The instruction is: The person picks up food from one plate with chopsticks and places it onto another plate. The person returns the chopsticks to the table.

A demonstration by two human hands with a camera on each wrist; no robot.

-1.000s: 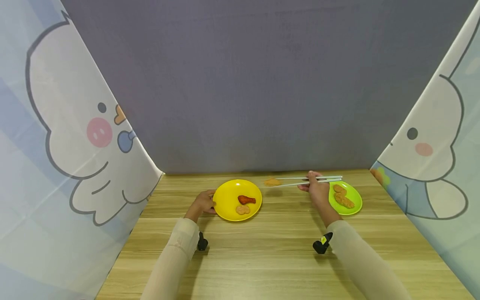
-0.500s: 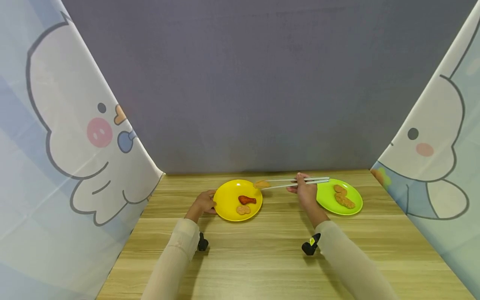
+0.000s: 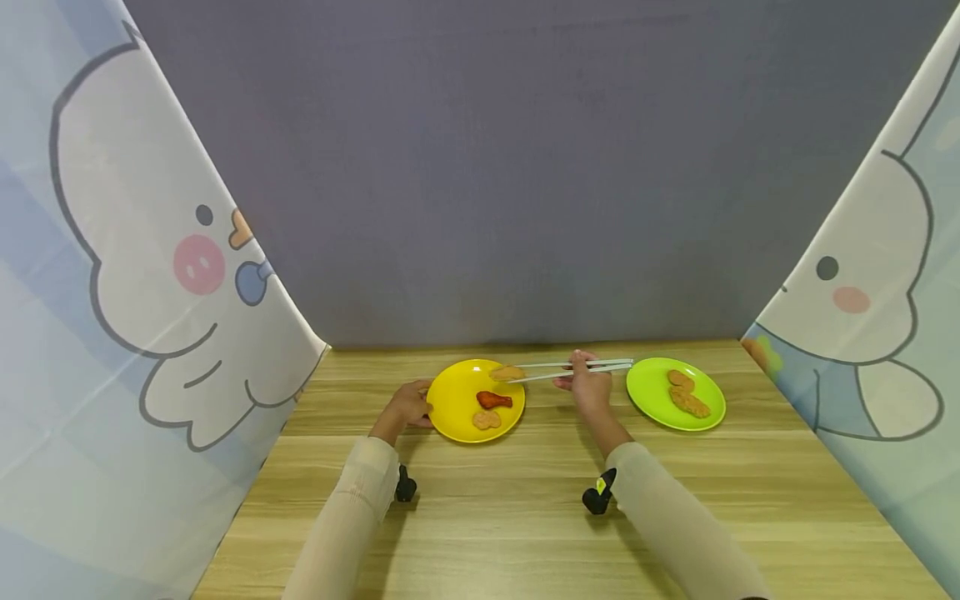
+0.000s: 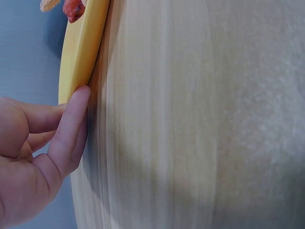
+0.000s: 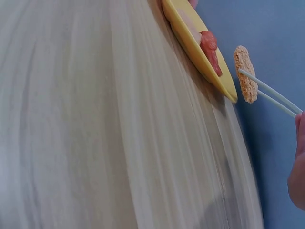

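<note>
My left hand grips the left rim of the yellow plate, thumb on top and fingers at the outer edge in the left wrist view. On that plate lie a reddish-brown chicken drumstick and a pale tan nugget. My right hand holds a pair of white chopsticks, tips pointing left. Pinched between the tips is a golden breaded piece of fried chicken. In the head view that piece overlaps the plate's far right part; the right wrist view shows it raised over the rim.
A green plate stands to the right with several breaded pieces on it. The wooden table ends at a grey back panel. Printed cloth walls flank both sides.
My right hand has moved left with the chopsticks, carrying the fried chicken from beside the yellow plate to over it. The left hand stays at the rim.
</note>
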